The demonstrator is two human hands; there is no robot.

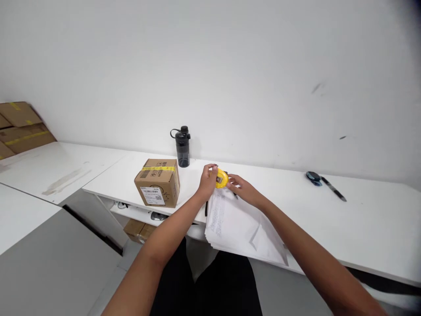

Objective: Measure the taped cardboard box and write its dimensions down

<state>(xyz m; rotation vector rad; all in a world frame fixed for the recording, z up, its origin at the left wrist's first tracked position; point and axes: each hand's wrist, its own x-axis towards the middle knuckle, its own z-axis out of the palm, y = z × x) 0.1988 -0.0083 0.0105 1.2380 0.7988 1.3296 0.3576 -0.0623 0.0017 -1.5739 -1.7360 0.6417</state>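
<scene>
My left hand (208,181) is closed around a small yellow tape measure (222,178), held just above the white desk (362,219). My right hand (242,188) pinches at the tape measure's right side with its fingertips. Both hands hover over the far end of a stack of white mailer bags (240,228) lying at the desk's front edge. A small cardboard box (158,182) with yellow tape and a shipping label stands to the left of my hands.
A dark water bottle (182,147) stands by the wall behind the box. A black pen (333,188) and a small dark object (313,177) lie far right. Flattened cardboard (19,127) leans at far left. Another box (134,229) sits under the desk.
</scene>
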